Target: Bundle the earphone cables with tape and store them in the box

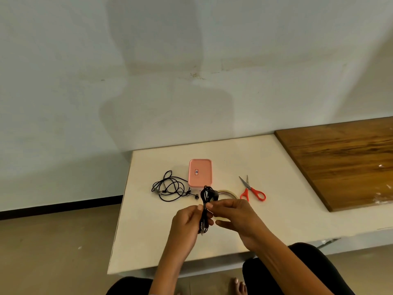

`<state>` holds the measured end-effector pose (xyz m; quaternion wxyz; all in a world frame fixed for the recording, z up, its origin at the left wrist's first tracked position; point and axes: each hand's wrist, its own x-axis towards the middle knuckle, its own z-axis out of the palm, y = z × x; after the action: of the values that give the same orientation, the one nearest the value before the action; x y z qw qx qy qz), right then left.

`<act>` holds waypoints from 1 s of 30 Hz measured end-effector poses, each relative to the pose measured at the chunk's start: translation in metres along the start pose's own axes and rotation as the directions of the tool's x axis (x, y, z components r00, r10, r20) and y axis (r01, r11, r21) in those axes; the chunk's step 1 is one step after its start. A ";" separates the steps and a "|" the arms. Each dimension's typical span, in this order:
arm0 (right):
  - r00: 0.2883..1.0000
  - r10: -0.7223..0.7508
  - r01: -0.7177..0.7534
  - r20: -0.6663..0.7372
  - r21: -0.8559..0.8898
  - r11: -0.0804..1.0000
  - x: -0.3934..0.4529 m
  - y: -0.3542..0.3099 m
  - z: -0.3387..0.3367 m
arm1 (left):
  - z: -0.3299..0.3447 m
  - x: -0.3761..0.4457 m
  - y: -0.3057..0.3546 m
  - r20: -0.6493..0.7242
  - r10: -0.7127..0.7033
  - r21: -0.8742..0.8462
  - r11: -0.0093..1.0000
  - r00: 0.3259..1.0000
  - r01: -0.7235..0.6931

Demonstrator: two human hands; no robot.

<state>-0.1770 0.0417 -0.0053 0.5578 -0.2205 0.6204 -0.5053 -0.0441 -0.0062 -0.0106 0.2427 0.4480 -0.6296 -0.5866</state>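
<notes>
A folded black earphone cable (205,201) stands upright between my two hands above the white table (148,241). My left hand (187,222) grips its lower part. My right hand (234,216) pinches the cable's middle with thumb and forefinger. Behind my right hand lies a clear tape roll (226,193), partly hidden. A second black earphone cable (170,186) lies loose and tangled on the table to the left. The pink box (200,172) sits behind with its lid on.
Red-handled scissors (252,189) lie right of the tape roll. A brown wooden board (344,162) covers the table's right side. The wall is close behind the table. My knees and a bare foot show below the front edge.
</notes>
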 end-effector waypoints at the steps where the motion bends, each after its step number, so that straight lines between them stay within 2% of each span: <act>1: 0.999 -0.013 0.012 -0.037 -0.023 1.000 0.000 0.001 0.001 | 0.002 0.000 -0.001 -0.011 0.037 0.049 0.998 0.999 -0.037; 4: 0.999 0.028 -0.027 -0.041 0.022 0.999 0.003 0.000 0.002 | 0.004 0.002 0.000 -0.006 0.026 0.010 1.000 1.000 -0.026; 8: 0.953 0.133 -0.206 0.271 0.259 0.944 0.003 -0.004 0.003 | -0.002 -0.001 0.008 0.097 -0.085 -0.298 0.948 0.992 0.110; 11: 0.928 0.147 -0.256 0.343 0.299 0.919 0.004 -0.006 0.003 | -0.005 -0.004 0.010 0.143 -0.098 -0.348 0.927 0.985 0.143; 14: 0.941 0.125 -0.233 0.313 0.333 0.914 0.006 -0.002 0.005 | -0.007 -0.005 0.010 0.107 -0.104 -0.223 0.967 0.989 0.126; 17: 0.973 0.111 -0.172 0.201 0.322 0.931 0.012 0.004 0.011 | -0.014 -0.004 0.002 -0.114 -0.055 0.023 0.998 0.992 0.058; 20: 0.991 0.038 -0.052 0.127 0.113 0.992 0.017 0.005 0.018 | -0.030 -0.002 -0.009 -0.329 -0.024 0.069 0.996 0.944 0.049; 24: 0.999 -0.020 0.026 0.042 -0.171 0.985 0.026 0.010 0.033 | -0.055 -0.002 -0.018 -0.565 -0.086 -0.055 0.996 0.821 0.067; 27: 0.990 -0.136 0.138 0.043 -0.516 0.845 0.050 0.015 0.059 | -0.070 -0.002 -0.027 -0.633 -0.177 -0.169 0.982 0.754 0.088; 30: 0.959 -0.253 0.264 0.126 -0.720 0.642 0.079 0.022 0.097 | -0.080 0.001 -0.032 -0.673 -0.239 -0.247 0.965 0.700 0.093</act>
<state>-0.1043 -0.0526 -0.0483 0.3497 -0.5139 0.7282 -0.2888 0.0310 -0.0453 -0.0263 0.4499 0.6650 -0.3882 -0.4524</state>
